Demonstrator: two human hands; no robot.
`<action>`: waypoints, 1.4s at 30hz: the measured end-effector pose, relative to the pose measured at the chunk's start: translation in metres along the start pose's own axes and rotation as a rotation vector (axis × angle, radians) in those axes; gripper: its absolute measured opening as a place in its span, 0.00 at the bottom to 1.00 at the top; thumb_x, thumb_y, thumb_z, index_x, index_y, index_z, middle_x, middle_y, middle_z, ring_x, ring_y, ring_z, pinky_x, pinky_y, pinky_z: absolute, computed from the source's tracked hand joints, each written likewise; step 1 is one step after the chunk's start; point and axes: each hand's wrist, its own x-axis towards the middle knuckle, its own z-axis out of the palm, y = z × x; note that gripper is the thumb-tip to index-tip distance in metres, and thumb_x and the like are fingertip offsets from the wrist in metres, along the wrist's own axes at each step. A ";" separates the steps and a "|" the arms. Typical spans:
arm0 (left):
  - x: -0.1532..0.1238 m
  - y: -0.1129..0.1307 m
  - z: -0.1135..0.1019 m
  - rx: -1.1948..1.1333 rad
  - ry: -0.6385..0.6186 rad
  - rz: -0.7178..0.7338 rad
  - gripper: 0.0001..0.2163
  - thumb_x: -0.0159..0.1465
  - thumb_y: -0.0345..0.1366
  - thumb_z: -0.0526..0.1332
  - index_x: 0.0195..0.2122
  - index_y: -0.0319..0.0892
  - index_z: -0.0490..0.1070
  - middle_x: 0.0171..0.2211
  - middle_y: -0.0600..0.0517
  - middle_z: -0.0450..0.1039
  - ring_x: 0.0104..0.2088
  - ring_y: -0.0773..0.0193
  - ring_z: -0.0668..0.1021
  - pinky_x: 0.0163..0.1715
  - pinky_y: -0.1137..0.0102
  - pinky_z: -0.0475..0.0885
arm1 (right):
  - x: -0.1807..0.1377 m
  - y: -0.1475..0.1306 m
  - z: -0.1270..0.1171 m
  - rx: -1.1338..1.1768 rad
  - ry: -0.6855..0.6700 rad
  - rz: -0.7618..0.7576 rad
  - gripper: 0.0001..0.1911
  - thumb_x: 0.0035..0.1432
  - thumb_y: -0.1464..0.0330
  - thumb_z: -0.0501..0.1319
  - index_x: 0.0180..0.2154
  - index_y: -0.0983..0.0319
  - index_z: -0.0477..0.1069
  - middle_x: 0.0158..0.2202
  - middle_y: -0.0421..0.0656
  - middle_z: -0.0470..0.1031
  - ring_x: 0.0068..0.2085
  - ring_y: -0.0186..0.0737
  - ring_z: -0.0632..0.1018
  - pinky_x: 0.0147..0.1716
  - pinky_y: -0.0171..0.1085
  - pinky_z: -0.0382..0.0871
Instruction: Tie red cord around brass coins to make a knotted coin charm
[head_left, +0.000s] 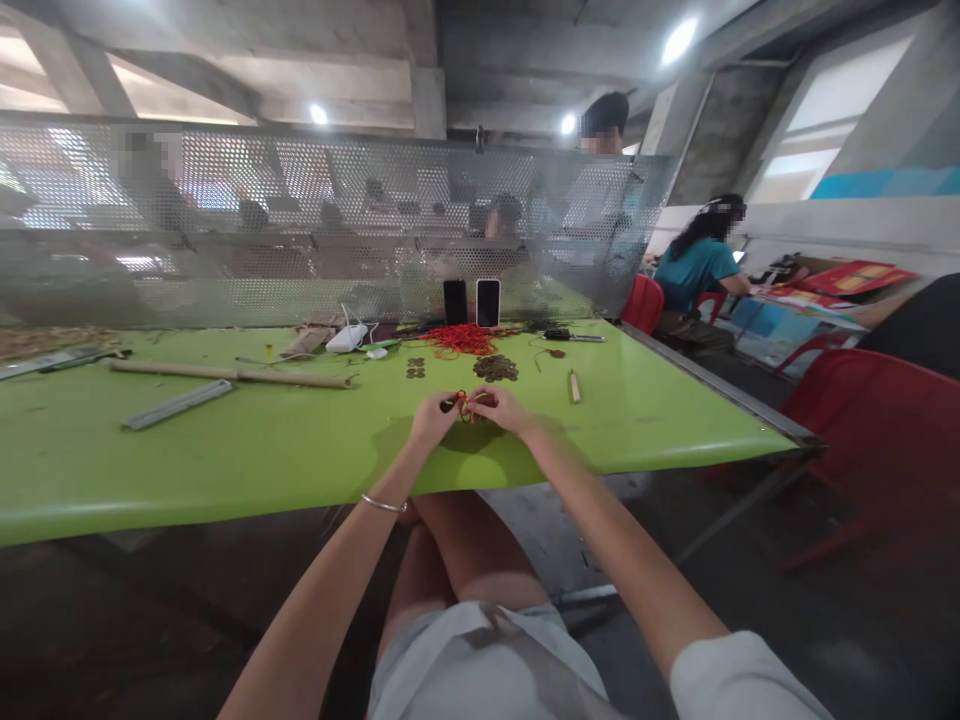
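Observation:
My left hand (433,414) and my right hand (504,409) meet over the green table (225,450), near its front edge. Both pinch a small piece of red cord with dark coins (466,404) between their fingertips. A silver bangle sits on my left wrist. Just beyond my hands lie a heap of dark coins (495,368), a few coins laid in rows (415,368) and a pile of red cord (468,340).
Two phones (471,302) lean against a perforated metal screen (322,215) at the table's back. Long sticks (232,375), a metal rail (178,404) and a white charger (346,338) lie to the left. Red chairs (885,420) stand on the right; other people sit behind the screen and at the right.

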 end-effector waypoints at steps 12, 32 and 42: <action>-0.005 0.007 -0.003 -0.014 -0.011 0.055 0.12 0.65 0.39 0.56 0.44 0.37 0.69 0.41 0.48 0.71 0.38 0.62 0.76 0.39 0.63 0.73 | 0.002 0.005 -0.003 -0.034 0.069 0.023 0.13 0.62 0.65 0.57 0.46 0.65 0.66 0.38 0.43 0.72 0.33 0.34 0.75 0.32 0.37 0.73; -0.004 0.004 -0.002 0.018 -0.051 0.068 0.12 0.65 0.39 0.56 0.43 0.37 0.69 0.41 0.48 0.72 0.38 0.62 0.76 0.38 0.63 0.73 | 0.003 0.010 -0.001 -0.086 -0.001 0.022 0.15 0.62 0.65 0.57 0.48 0.65 0.66 0.41 0.45 0.72 0.37 0.37 0.75 0.36 0.40 0.73; 0.000 -0.004 0.002 0.029 -0.060 0.101 0.11 0.65 0.39 0.56 0.44 0.37 0.69 0.42 0.48 0.71 0.39 0.62 0.76 0.39 0.63 0.73 | 0.001 0.007 0.000 -0.128 -0.006 0.029 0.14 0.62 0.64 0.56 0.48 0.65 0.66 0.41 0.44 0.72 0.37 0.36 0.76 0.36 0.40 0.73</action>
